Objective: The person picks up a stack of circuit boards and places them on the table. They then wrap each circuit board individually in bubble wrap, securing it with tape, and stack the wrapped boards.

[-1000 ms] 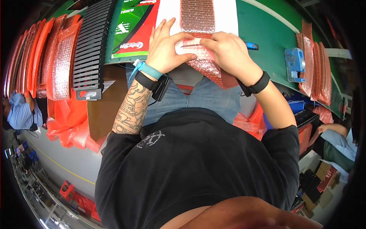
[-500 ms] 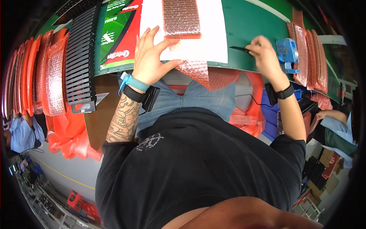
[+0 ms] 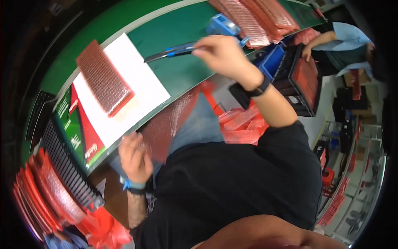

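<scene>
My right hand (image 3: 222, 56) is over the far right part of the green table, its fingers closed on the end of a slim black-and-blue tool (image 3: 172, 51). The kind of tool cannot be made out. The tool points left, its tip close to the white sheet (image 3: 145, 79). A flat pack of pink bubble wrap (image 3: 103, 79) lies on that sheet. My left hand (image 3: 136, 157) is at the table's near edge, blurred, its fingers apart with nothing seen in them. Beside it a pink bubble-wrap sheet (image 3: 168, 124) hangs over the edge towards my lap.
A blue tape dispenser (image 3: 224, 25) and a stack of pink bubble-wrap bags (image 3: 265, 18) stand at the right. Left are a black slotted rack (image 3: 66, 162) and more bags (image 3: 54, 191). A co-worker's hand (image 3: 306, 54) is by a black crate (image 3: 290, 87).
The view has swung right. My left hand has left the sheet and bubble wrap for the table's near edge. My right hand has moved farther over the table with the tool.
</scene>
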Action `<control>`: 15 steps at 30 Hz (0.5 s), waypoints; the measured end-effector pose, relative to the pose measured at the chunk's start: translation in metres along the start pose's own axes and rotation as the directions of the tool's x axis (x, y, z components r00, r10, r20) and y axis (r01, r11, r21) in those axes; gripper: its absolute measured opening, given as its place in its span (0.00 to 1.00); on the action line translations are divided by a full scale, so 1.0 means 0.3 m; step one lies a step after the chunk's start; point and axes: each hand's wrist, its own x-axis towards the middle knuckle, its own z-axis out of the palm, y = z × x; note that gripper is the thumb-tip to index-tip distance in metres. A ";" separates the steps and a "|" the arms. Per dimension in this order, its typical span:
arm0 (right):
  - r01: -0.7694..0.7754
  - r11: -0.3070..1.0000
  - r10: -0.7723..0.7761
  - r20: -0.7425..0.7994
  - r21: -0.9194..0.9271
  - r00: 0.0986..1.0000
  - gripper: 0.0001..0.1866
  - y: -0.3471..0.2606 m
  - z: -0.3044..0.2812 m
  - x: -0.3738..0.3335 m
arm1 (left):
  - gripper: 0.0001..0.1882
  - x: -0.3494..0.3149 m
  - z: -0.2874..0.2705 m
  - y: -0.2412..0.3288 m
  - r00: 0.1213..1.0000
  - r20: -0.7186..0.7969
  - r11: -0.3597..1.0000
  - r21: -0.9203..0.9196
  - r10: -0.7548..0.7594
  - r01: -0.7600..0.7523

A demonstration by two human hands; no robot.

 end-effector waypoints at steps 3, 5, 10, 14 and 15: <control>-0.219 0.974 0.226 -0.247 0.054 0.942 0.12 0.268 -0.254 -0.033 | 0.03 0.061 0.039 0.035 0.987 0.099 0.800 -0.578 -0.123 0.158; -0.365 0.926 0.377 -0.160 0.097 0.912 0.14 0.393 -0.341 -0.016 | 0.02 0.123 0.060 0.076 0.960 0.254 0.526 -0.803 -0.121 0.279; -0.624 0.774 0.573 0.298 0.108 0.763 0.16 0.473 -0.321 0.075 | 0.12 0.520 0.183 0.222 0.839 0.512 0.609 -0.729 0.184 0.312; -0.675 0.702 0.566 0.399 0.226 0.722 0.14 0.417 -0.345 0.088 | 0.19 0.674 0.376 0.329 0.949 0.311 0.996 -0.079 0.056 -0.033; -0.673 0.704 0.564 0.397 0.225 0.724 0.14 0.407 -0.339 0.094 | 0.17 0.708 0.430 0.332 0.976 0.207 0.996 -0.070 0.071 -0.057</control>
